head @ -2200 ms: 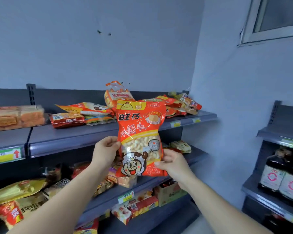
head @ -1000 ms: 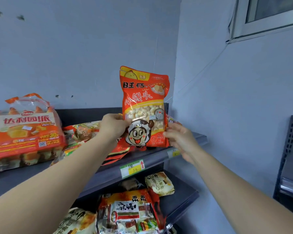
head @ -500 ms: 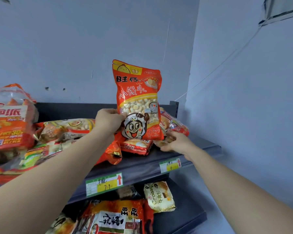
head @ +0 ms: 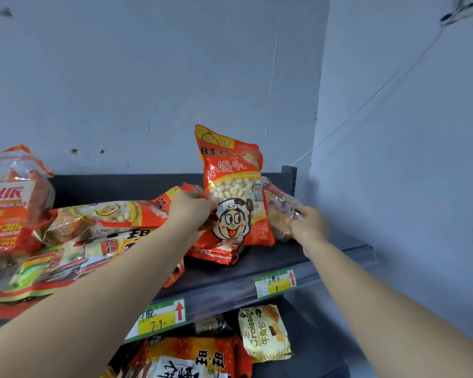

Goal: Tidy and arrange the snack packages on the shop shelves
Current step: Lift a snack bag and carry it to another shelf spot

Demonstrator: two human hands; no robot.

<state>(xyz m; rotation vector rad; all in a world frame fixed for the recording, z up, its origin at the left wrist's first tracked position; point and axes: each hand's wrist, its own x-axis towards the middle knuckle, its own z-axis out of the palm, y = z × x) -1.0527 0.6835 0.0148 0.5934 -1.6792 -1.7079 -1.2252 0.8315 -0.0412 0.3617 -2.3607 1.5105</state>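
Observation:
An upright red snack bag (head: 234, 192) with a cartoon face and a window of small round biscuits stands on the top shelf (head: 271, 260), its bottom edge on flat red packs. My left hand (head: 191, 211) grips its left edge. My right hand (head: 303, 225) holds a clear-wrapped packet (head: 280, 203) just right of the bag, near the shelf's right end. A second bag of the same kind (head: 112, 216) lies flat to the left.
A large orange cake pack (head: 11, 203) stands at the far left above a heap of flat packs (head: 66, 263). Price tags (head: 275, 283) line the shelf lip. Below it lie a croissant pack (head: 265, 332) and more red bags (head: 191, 358). Walls close the corner at right.
The red bag has come down from mid-air onto the top shelf. My right hand let go of it and took hold of the clear-wrapped packet to its right.

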